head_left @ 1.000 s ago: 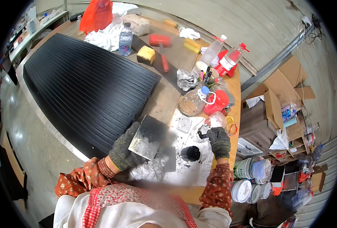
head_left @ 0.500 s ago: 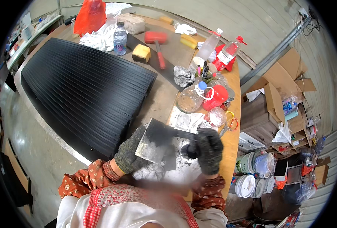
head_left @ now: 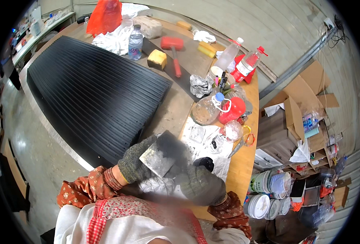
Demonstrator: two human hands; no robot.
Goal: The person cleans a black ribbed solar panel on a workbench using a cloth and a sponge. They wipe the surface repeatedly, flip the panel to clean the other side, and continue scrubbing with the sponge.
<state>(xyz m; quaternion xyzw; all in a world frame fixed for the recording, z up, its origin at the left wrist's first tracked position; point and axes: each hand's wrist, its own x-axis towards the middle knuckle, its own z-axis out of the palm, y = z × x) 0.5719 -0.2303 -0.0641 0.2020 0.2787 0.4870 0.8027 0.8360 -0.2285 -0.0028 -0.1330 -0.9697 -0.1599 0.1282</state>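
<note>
Both hands wear dark grey knit gloves. My left hand (head_left: 136, 162) is closed on the edge of a flat, squarish plate (head_left: 157, 160) smeared with white. A dark, flat piece (head_left: 172, 148) lies across the plate's far side, blurred by motion. My right hand (head_left: 204, 186) is close beside the plate, curled and partly blurred, its fingers mostly hidden; what it grips cannot be made out. Just beyond the right hand, a small black lump (head_left: 205, 163) rests on white sheets (head_left: 218, 156) with dark smudges. A crumpled white cloth (head_left: 157, 185) lies below the plate.
A large black ribbed panel (head_left: 94, 95) fills the table's left. To the right stand a blue-capped jug (head_left: 205, 110), a red container (head_left: 233, 109) and scissors (head_left: 245, 141). Farther back are a red mallet (head_left: 173, 49), a yellow-black sponge (head_left: 157, 59) and a water bottle (head_left: 135, 42).
My right hand has dropped nearer to me and moved left, uncovering part of the white sheets. The plate has come slightly left and down with my left hand. The view has shifted a little.
</note>
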